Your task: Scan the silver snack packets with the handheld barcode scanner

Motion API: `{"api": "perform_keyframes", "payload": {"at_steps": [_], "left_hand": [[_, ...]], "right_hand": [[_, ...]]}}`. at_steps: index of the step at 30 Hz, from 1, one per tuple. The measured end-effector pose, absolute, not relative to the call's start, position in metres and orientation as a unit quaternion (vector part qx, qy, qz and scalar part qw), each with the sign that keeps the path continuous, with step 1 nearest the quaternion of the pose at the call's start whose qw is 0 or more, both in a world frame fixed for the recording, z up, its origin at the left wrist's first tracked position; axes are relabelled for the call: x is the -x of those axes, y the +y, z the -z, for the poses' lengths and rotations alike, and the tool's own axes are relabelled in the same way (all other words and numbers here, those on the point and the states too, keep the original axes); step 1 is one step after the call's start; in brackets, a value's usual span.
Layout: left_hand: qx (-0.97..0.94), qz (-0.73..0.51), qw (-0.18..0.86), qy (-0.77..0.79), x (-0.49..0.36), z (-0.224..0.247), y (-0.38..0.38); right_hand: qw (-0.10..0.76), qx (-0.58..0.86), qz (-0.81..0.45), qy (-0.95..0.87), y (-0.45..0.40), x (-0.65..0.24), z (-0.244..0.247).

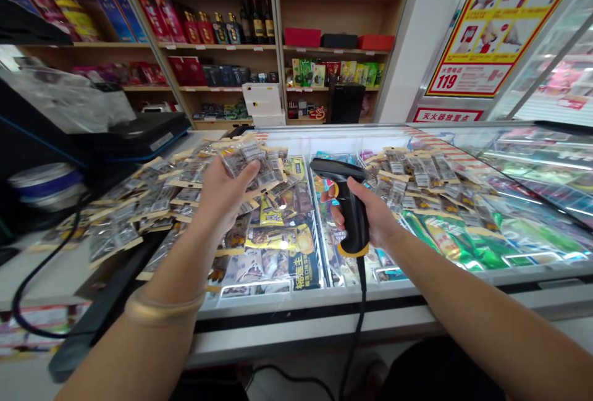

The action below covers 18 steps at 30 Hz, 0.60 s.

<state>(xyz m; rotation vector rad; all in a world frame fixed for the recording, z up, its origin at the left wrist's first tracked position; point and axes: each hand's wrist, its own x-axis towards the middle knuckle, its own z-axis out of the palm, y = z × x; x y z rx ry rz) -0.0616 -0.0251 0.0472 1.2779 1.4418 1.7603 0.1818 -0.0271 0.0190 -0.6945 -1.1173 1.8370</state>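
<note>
My left hand is closed, thumb on top, around a small clear snack packet with dark contents. Beneath it lies a heap of similar packets with tan edges, spread over the counter and the freezer's glass top. In my right hand is a black and yellow barcode scanner, gripped by its handle, its head pointing left toward the packets. Its cable hangs down over the freezer's front edge. Right of the scanner, a second pile of packets rests on the glass.
Inside the chest freezer, wrapped frozen goods show through the glass. Dark checkout equipment and a roll of tape stand at left, with a loose black cable. Shelves of boxes and bottles line the back.
</note>
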Motion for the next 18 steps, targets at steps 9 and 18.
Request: {"api": "perform_keyframes", "payload": {"at_steps": [9, 18], "left_hand": [[-0.482, -0.607, 0.346, 0.529, 0.050, -0.028, -0.022], [-0.523, -0.561, 0.333, 0.548, 0.049, -0.026, -0.023]], "right_hand": [[0.333, 0.274, -0.698, -0.572, -0.031, -0.194, -0.028], [0.298, 0.277, -0.695, -0.592, -0.028, -0.195, -0.022]]}}
